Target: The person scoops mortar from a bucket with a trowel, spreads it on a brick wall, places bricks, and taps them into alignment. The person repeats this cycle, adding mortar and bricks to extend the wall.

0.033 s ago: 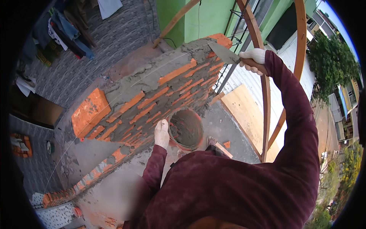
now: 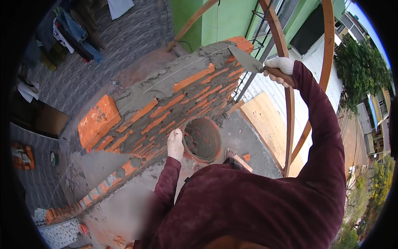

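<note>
My right hand (image 2: 280, 72), in a white glove, grips the wooden handle of a trowel (image 2: 244, 58), whose grey blade reaches over the far end of the brick wall's (image 2: 166, 103) wet mortar top. A thin string runs along that top, and a single orange brick (image 2: 97, 120) sits at the near-left end. My left hand (image 2: 175, 145), also gloved, is closed on the near-left rim of a mortar-smeared bucket (image 2: 203, 138) beside the wall's face. My foot (image 2: 230, 154) shows just beyond my body.
Curved timber arches (image 2: 290, 124) and steel bars stand at the right over a plywood sheet (image 2: 259, 112) and white roofing. A low brick course (image 2: 99, 191) runs to lower left. A green wall (image 2: 215, 23) rises behind; clothes hang upper left, above grey paving.
My right hand and the trowel have shifted slightly right and down. My left hand has moved a very little upward at the bucket's rim.
</note>
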{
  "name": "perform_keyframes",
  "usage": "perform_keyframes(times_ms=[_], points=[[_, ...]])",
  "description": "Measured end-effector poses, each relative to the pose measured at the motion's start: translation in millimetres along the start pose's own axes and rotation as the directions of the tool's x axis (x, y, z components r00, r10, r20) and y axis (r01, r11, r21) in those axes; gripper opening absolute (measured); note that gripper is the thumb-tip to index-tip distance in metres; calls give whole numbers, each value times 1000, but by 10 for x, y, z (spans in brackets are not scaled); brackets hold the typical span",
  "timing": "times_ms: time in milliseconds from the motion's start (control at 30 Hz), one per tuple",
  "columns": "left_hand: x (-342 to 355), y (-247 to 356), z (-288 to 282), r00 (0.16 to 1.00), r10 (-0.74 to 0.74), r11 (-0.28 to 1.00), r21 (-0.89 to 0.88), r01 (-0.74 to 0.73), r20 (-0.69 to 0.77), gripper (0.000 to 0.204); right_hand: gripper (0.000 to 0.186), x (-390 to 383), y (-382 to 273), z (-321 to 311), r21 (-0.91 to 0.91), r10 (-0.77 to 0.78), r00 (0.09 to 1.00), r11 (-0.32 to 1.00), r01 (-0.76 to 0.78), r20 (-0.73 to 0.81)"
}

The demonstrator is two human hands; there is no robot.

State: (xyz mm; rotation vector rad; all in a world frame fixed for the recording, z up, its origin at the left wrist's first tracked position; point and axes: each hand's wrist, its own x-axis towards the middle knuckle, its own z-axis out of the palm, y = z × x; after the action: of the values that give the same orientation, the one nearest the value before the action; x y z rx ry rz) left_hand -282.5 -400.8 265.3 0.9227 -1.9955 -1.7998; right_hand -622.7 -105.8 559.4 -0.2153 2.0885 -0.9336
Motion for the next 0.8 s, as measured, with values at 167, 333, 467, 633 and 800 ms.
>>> perform_keyframes(times_ms=[167, 333, 467, 633, 800], points=[[219, 134, -14, 993, -46, 953, -292, 77, 113, 48, 29, -557, 853, 497, -124, -159, 987, 979, 161, 30], [426, 667, 189, 956, 34, 988, -153, 12, 290, 46, 31, -468, 1198, 1543, -839, -419, 888, 402, 367, 188], [338, 1325, 549, 924, 91, 992, 46, -117, 372, 49, 33, 1, 1326, 1848, -964, -557, 826, 163, 208, 84], [468, 1632, 867, 912, 94, 988, 76, -135, 400, 48, 40, -174, 1776, 1670, -924, -359, 871, 54, 379, 336], [303, 1841, 1347, 910, 126, 963, 173, -208, 394, 46, 35, -272, 1836, 1228, -950, -720, 666, 28, 310, 196]])
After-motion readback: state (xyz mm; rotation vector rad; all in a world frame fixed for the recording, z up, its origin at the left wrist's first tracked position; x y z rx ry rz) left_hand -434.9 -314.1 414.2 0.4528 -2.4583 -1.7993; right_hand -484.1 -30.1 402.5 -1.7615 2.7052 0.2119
